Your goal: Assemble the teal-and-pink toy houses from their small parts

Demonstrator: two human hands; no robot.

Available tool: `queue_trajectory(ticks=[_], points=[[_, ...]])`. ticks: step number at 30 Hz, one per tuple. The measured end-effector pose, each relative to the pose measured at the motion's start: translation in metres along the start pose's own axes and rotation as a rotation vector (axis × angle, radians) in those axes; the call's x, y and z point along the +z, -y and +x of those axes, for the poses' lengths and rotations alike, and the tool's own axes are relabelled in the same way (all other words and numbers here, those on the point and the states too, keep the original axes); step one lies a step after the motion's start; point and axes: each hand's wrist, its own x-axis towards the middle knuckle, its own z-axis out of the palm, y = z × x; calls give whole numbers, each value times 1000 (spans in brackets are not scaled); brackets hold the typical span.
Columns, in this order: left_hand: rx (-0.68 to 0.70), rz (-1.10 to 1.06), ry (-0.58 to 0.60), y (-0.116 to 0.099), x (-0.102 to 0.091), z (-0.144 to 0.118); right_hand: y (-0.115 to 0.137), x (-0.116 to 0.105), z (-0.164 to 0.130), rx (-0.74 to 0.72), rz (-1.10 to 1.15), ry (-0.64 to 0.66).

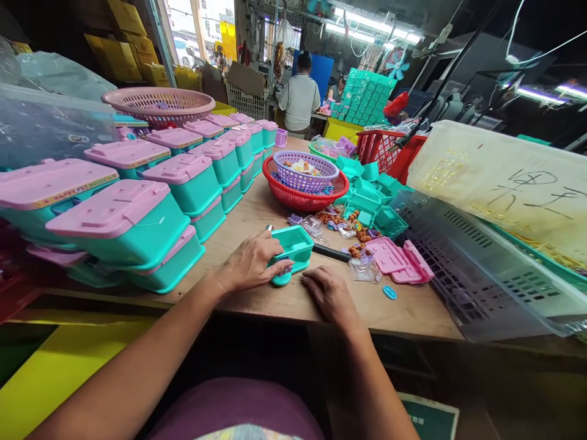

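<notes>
A small teal plastic box (298, 242), its hollow side facing up, sits on the table near the front edge. My left hand (250, 263) is closed on its left side, thumb at the near end. Beneath that thumb a rounded teal piece (281, 280) sticks out, with a bit of purple by it. A small metallic tip shows behind the left fingers; what it belongs to is hidden. My right hand (331, 296) rests on the tabletop just right of the box, fingers loosely bent, with nothing visible in it. Farther right lies a blue oval piece (389, 293).
Stacked teal boxes with pink lids (183, 177) line the left side. A purple basket (305, 174) sits in a red basket (275, 194) behind. Pink lids (394, 260), a black rod (332, 252), small brown figures and teal boxes (367, 192) lie right, beside a grey crate (435, 263).
</notes>
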Motion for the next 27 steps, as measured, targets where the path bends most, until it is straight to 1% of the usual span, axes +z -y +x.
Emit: queue_trajectory(ticks=[4, 7, 13, 16, 18, 20, 22, 24, 27], points=[[-33, -29, -42, -3, 2, -1, -2, -1, 0, 114, 48, -65], [-41, -49, -52, -2, 2, -2, -2, -3, 1, 169, 54, -78], [-60, -97, -62, 1, 2, -1, 2, -2, 0, 137, 110, -131], [-65, -141, -66, 2, 0, -2, 2, 0, 1, 143, 57, -132], [-109, -176, -62, 3, -1, -3, 0, 0, 5, 162, 16, -134], [-180, -237, -52, 4, -4, -5, -2, -1, 9, 214, 10, -105], [-242, -334, -42, 6, -7, -6, -4, -3, 13, 289, 39, -48], [-275, -425, -36, 8, -9, -8, -5, -5, 15, 341, 76, -11], [-285, -471, -40, 10, -11, -9, -5, -4, 15, 326, 72, -37]])
